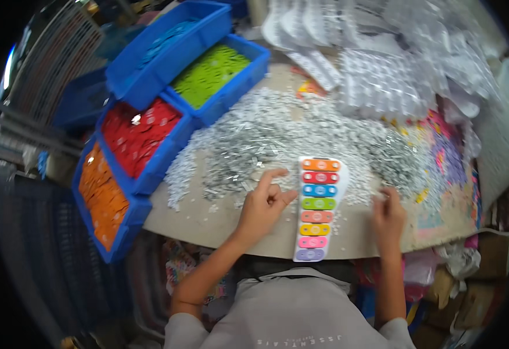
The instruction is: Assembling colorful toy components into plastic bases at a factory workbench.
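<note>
A white toy xylophone (319, 209) lies upright before me near the table's front edge, with a row of coloured bars down its tapered base. My left hand (264, 205) is just left of it, index finger and thumb spread apart, the other fingers curled; nothing shows between them. To the right of the xylophone, at the edge of the heap, my right hand (388, 212) has its fingers drawn together. Whatever it may pinch is too small and blurred to make out. Small white pieces (289, 131) and shiny metal pins (240, 157) are heaped behind both hands.
Blue bins hold orange (100, 200), red (140, 134) and green pieces (211, 75) at the left; another blue bin (170, 49) rests on top with blue pieces. Stacked white bases (382, 81) in clear plastic stand at the back right. Purple pieces (447, 157) lie at the right.
</note>
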Demonstrator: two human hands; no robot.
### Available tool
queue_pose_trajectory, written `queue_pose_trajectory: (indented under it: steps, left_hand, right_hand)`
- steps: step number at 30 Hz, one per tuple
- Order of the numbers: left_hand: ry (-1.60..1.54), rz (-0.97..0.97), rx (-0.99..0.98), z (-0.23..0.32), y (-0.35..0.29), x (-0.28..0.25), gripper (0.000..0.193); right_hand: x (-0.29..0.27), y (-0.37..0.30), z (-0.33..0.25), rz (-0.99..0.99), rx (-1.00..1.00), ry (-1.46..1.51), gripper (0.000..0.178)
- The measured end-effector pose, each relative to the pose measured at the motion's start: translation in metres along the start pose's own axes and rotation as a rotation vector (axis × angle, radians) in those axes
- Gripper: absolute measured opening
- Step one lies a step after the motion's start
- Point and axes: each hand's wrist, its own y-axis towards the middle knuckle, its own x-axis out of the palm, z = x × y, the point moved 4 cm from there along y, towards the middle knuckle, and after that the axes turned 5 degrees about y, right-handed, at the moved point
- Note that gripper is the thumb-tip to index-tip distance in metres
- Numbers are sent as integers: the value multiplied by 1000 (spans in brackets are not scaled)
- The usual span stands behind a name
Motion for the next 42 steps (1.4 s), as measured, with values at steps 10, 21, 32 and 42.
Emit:
queue_pose_trajectory:
  steps: [10,21,32,42]
  left_hand:
    - [806,691,160,-25,-43,-147,10]
    - [1130,535,119,-45,-26,-147,8]
    - [1118,662,192,-29,-33,-137,7]
    - [-269,253,19,-2,-38,-30,18]
  right_hand:
    - [-46,-30,65,-13,-20,-174,8]
    - [-24,-27,16,26,220,103,21]
    - [31,-4,-42,0,-110,433,10]
    - [57,-11,-43,-54,-193,355,19]
